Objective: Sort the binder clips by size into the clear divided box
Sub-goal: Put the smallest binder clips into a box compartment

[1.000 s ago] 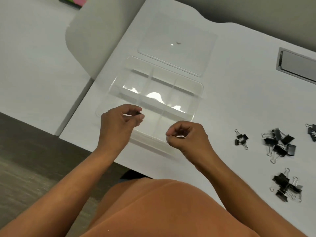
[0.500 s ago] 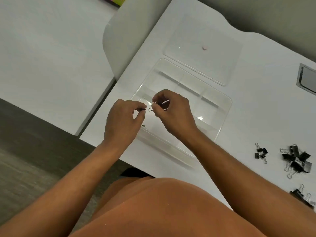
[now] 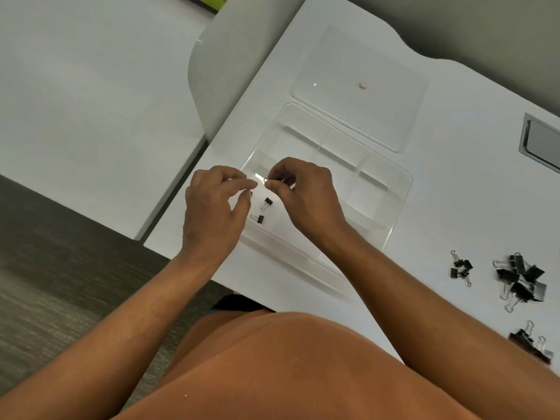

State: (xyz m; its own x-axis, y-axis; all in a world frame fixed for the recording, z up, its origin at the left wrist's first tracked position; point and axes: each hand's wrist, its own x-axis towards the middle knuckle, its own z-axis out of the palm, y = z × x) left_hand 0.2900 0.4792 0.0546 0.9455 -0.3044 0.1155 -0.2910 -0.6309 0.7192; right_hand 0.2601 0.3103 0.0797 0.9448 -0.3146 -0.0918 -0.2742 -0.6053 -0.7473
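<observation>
1. Here, both hands hover over the near-left compartment of the clear plastic divided box (image 3: 391, 213), which sits open on the white bench (image 3: 454, 192), so that anything let go falls inside it.
2. The right hand (image 3: 306, 195) has its thumb and forefinger closed in a pinching grip on a small black binder clip (image 3: 266, 179); only its wire loop shows, the rest hidden by the fingers.
3. The left hand (image 3: 212, 207) has its fingers curled with the tips close together just beside that clip. A dark speck shows at its fingertips, but I cannot tell whether it holds anything.
4. Two more small black clips lie in the same compartment: one (image 3: 268, 202) just below the right hand's fingertips, the other (image 3: 260, 219) nearer the box's near wall. Judging by that, this compartment is for the smallest size.
5. The other compartments look unfilled, so the sorting seems barely begun.
6. The box's flat clear lid (image 3: 363, 116) lies just beyond the box on the far side, out of the way of the hands.
7. To the right on the bench wait the unsorted clips: a small group (image 3: 462, 268), a heap of larger ones (image 3: 519, 278) and another cluster (image 3: 531, 344) at the near-right edge, all well apart from the box.
</observation>
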